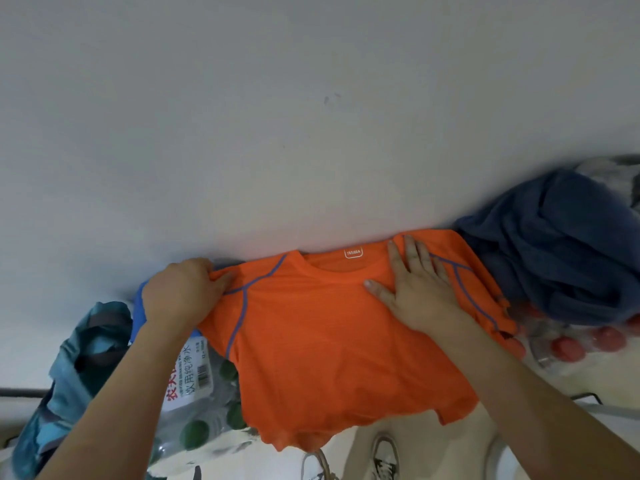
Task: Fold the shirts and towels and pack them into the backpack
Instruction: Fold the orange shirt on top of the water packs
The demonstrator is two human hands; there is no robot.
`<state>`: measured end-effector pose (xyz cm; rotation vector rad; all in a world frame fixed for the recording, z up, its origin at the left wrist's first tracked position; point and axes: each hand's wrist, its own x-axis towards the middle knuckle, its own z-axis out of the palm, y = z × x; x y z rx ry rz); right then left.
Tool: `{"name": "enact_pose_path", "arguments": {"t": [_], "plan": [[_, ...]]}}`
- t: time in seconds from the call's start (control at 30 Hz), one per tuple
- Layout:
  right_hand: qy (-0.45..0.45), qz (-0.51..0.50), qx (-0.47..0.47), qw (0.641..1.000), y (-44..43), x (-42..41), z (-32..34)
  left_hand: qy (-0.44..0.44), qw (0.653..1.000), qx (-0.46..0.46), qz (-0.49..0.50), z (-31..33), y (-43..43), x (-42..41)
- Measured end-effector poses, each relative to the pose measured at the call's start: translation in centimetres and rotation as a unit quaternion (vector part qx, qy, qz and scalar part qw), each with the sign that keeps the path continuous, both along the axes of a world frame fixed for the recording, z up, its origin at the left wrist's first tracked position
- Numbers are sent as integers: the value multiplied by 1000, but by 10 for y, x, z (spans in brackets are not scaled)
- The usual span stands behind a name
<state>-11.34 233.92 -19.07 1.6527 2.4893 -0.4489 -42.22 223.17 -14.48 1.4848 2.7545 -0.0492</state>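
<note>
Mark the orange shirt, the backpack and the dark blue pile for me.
orange shirt (329,341): head view, chest panel.
backpack (69,368): head view, teal side panel.
dark blue pile (561,258): head view, middle folds.

Left hand (183,292): fingers curled, pinching a sleeve of the orange shirt (329,341); bare forearm enters from lower left. Right hand (415,289): palm down, 5 digits straight and spread, pressed flat on the shirt; forearm enters from lower right.
</note>
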Motion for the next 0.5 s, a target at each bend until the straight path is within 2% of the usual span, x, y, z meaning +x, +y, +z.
{"name": "enact_pose_path", "arguments": {"t": [0.13,0.23,0.27,0.33,0.4,0.5], "plan": [[87,20,1,996,7,4,1,89,995,48,-13,-6,-3,12],[203,-7,40,978,7,15,6,117,980,129,-97,-6,-1,51],[244,-40,56,967,6,23,8,95,972,152,-149,-9,0,71],[287,-128,94,944,3,45,12,-12,949,167,-266,-19,3,122],[287,-194,77,935,2,72,14,-117,919,120,-357,-30,7,175],[279,-226,16,933,7,102,14,-168,900,18,-402,-49,13,235]]}}
